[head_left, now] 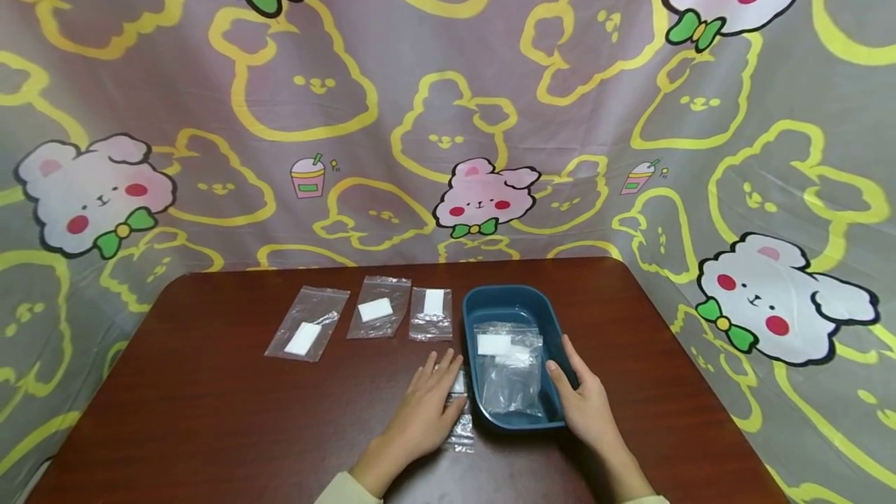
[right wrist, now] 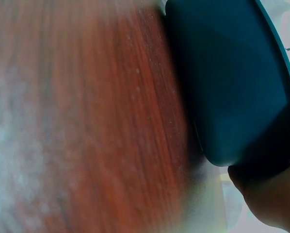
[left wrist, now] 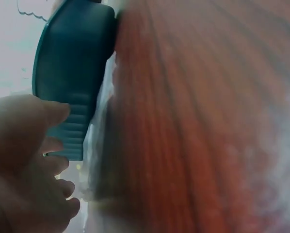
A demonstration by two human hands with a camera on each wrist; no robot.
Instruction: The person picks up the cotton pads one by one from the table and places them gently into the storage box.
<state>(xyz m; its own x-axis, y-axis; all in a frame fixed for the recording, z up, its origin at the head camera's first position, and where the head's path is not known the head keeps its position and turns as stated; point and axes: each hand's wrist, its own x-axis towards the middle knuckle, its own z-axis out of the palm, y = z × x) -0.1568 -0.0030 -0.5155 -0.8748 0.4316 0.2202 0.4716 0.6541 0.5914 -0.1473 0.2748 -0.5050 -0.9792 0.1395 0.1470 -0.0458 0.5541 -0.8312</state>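
A dark blue plastic tub (head_left: 476, 309) stands on the brown table (head_left: 210, 426), with clear bags holding white pads (head_left: 507, 360) inside it. My left hand (head_left: 428, 403) lies flat with straight fingers on a clear bag (head_left: 462, 430) just left of the tub. My right hand (head_left: 584, 399) rests against the tub's right rim, thumb over the edge and fingers along the outer wall. The left wrist view shows the tub's outer wall (left wrist: 74, 63) beside my fingers (left wrist: 48, 145). The right wrist view shows the tub's side (right wrist: 227, 82) close up.
Three clear bags, each with a white pad, lie in a row behind my left hand: one at the left (head_left: 306, 323), one in the middle (head_left: 379, 307), one nearest the tub (head_left: 432, 313). A cartoon-print cloth (head_left: 448, 99) hangs behind and around the table.
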